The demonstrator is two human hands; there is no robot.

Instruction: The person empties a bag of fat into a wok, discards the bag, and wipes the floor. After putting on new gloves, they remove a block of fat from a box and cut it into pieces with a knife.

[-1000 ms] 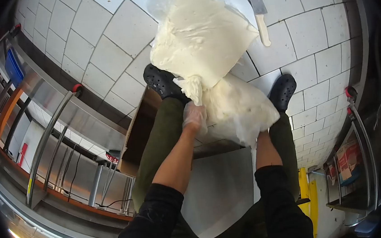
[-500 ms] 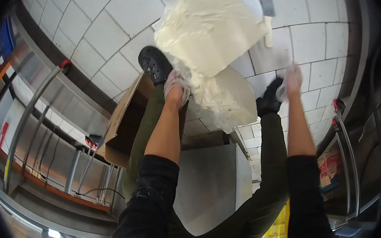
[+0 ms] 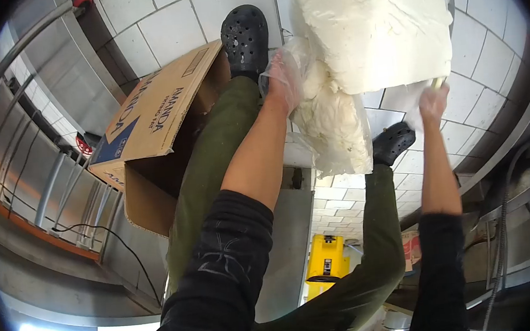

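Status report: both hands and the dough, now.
Left hand gloved, gripping the plastic wrap at the lower dough mass. Right hand at the edge of the big dough block. Cardboard box close beside the left leg.

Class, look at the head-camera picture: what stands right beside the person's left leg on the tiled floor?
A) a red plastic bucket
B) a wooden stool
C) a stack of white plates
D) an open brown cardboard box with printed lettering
D: an open brown cardboard box with dark printed lettering sits by the green-trousered left leg, close to the black perforated clog.
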